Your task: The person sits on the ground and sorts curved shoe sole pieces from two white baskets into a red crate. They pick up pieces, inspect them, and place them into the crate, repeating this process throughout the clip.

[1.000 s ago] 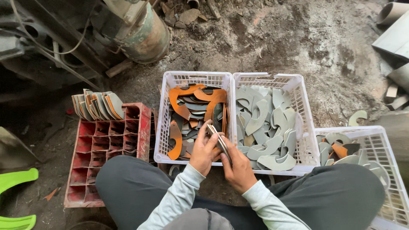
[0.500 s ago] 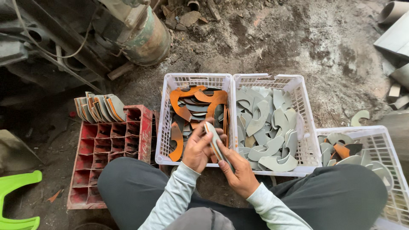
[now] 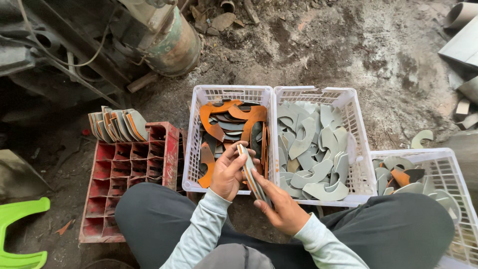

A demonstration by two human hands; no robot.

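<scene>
While the fingers of the left hand (image 3: 227, 175) curl over the upper end of a thin stack of curved cut pieces (image 3: 250, 172), the right hand (image 3: 283, 210) cups the lower end from below, thumb laid along the edge. Both hands are closed on that stack, which shows grey faces and an orange edge and stands nearly on its side, tilted toward the person. It sits above the near rim of the left white basket (image 3: 191, 164), between the knees.

To my eye the pieces are being squared up into 1 even bundle. Doing that well probably means a light grip, letting the left fingertips tap the top edges level while the right palm acts as a stop, and keeping all curves nested the same way so none slips out sideways.

Beyond the hands, the left basket holds orange and dark pieces. The middle white basket (image 3: 359, 149), touching it, is filled with grey ones. A 3rd white basket (image 3: 455, 172) at the right holds a mix. On the left, a red divided crate (image 3: 124, 172) carries a fanned row of pieces (image 3: 117, 124) on its far end. A rusty cylinder (image 3: 174, 42) lies further off on the dirt floor (image 3: 318, 45), and a green plastic piece (image 3: 20, 224) is at the lower left.
</scene>
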